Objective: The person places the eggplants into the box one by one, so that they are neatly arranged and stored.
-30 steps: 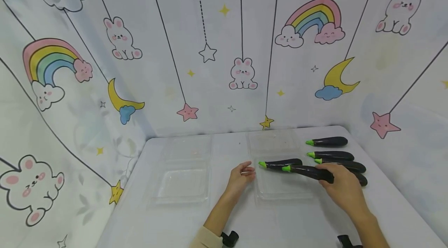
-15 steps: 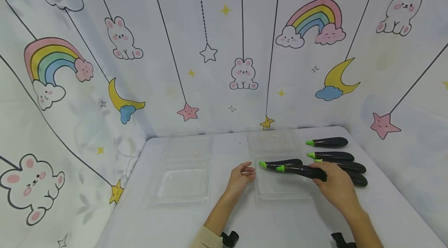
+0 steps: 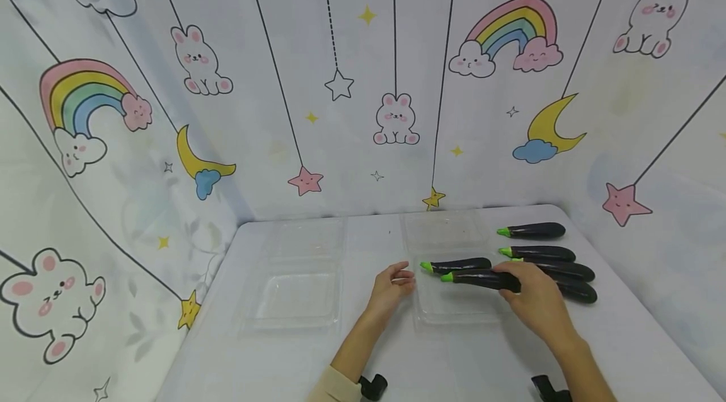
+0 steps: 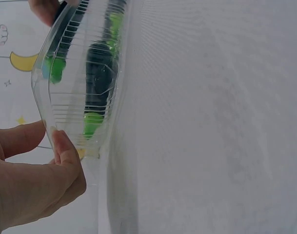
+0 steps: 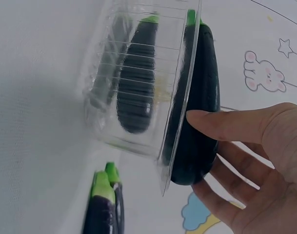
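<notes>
A clear plastic container (image 3: 462, 318) with its hinged lid (image 3: 445, 225) folded back lies right of centre. One dark eggplant (image 3: 462, 264) with a green stem end rests inside it. My right hand (image 3: 535, 304) grips another eggplant (image 3: 482, 280) by its thick end, holding it over the container, stem end to the left. In the right wrist view, thumb and fingers hold this eggplant (image 5: 204, 83) along the clear rim. My left hand (image 3: 390, 290) is at the container's left side; in the left wrist view its thumb and fingers pinch the rim (image 4: 39, 95).
Several more eggplants (image 3: 535, 230) lie on the white table right of the container, some close together. A second clear container (image 3: 297, 324), lid folded back, stands to the left. A cartoon-printed backdrop (image 3: 340, 156) rises behind and beside the table.
My right hand has carried the eggplant leftward, from the container's right side to over its middle, beside the one lying inside. The left hand has stayed in place.
</notes>
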{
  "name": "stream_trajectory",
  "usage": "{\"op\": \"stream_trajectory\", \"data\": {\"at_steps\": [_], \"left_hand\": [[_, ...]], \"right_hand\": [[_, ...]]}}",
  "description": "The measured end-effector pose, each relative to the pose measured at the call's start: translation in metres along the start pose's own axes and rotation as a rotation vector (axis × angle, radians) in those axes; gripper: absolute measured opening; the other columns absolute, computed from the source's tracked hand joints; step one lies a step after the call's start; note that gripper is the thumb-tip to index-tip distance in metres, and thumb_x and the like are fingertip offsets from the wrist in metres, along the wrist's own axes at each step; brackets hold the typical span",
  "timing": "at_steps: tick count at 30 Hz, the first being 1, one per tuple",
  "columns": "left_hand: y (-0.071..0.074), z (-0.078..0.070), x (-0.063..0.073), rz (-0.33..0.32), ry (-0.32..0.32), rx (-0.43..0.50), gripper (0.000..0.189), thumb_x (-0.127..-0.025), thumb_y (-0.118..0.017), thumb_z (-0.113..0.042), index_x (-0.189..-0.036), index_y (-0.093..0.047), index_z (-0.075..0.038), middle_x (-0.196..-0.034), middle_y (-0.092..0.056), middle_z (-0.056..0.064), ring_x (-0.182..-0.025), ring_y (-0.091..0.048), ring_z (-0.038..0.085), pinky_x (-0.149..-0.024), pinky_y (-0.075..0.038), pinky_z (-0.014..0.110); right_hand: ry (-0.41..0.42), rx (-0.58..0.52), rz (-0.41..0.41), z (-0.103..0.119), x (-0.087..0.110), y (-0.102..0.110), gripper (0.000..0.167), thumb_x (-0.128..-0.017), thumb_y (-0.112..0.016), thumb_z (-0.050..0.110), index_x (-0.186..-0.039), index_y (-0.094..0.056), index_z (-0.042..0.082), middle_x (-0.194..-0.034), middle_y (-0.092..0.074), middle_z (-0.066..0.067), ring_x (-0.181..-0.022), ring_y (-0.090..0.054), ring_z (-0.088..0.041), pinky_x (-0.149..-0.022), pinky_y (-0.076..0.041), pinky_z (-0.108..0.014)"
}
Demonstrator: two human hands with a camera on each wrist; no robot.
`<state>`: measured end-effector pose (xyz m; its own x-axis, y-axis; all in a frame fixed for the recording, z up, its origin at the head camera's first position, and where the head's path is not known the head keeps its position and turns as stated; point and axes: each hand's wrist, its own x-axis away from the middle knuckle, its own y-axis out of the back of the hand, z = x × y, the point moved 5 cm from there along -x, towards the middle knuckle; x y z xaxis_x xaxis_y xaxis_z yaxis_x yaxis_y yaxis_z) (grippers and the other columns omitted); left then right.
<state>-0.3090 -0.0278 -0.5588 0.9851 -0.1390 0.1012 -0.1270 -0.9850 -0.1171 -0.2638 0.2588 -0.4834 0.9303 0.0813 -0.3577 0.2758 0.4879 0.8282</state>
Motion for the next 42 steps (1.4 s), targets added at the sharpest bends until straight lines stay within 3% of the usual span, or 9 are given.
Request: {"op": "stream_trajectory", "data": {"at_steps": [11,19,27,42], "left_hand": [[0.000,0.000,-0.001,0.006,-0.007,-0.002,0.054,-0.093,-0.067,0.011,-0.144,-0.053,0.007,-0.126,-0.064,0.025,-0.111,-0.068,0.025,-0.091,-0.058,0.027],[0.000,-0.001,-0.001,0.014,-0.013,0.016,0.054,-0.093,-0.066,0.013,-0.144,-0.052,0.009,-0.126,-0.063,0.028,-0.117,-0.066,0.036,-0.090,-0.058,0.025],[0.001,0.001,-0.002,0.015,-0.014,0.008,0.054,-0.092,-0.067,0.012,-0.144,-0.053,0.009,-0.126,-0.063,0.027,-0.110,-0.068,0.025,-0.091,-0.058,0.027],[0.000,0.001,-0.001,0.017,0.001,0.000,0.055,-0.093,-0.067,0.010,-0.145,-0.053,0.007,-0.126,-0.064,0.025,-0.108,-0.068,0.021,-0.092,-0.058,0.027]], "right_hand": [[0.055,-0.005,0.017,0.008,-0.004,-0.013,0.048,-0.075,-0.088,-0.002,-0.119,-0.076,0.010,-0.129,-0.070,-0.019,-0.125,-0.059,-0.048,-0.102,-0.046,-0.066],[0.063,-0.014,0.033,0.004,-0.006,-0.027,0.047,-0.075,-0.087,-0.003,-0.118,-0.075,0.010,-0.128,-0.070,-0.019,-0.125,-0.059,-0.047,-0.103,-0.046,-0.065],[0.085,-0.009,0.030,-0.002,-0.007,-0.039,0.046,-0.074,-0.087,-0.003,-0.116,-0.076,0.011,-0.124,-0.072,-0.017,-0.119,-0.063,-0.044,-0.093,-0.053,-0.062],[0.077,0.021,0.028,-0.005,-0.006,-0.049,0.048,-0.073,-0.088,-0.005,-0.117,-0.075,0.009,-0.124,-0.070,-0.020,-0.117,-0.063,-0.046,-0.089,-0.055,-0.062]]}}
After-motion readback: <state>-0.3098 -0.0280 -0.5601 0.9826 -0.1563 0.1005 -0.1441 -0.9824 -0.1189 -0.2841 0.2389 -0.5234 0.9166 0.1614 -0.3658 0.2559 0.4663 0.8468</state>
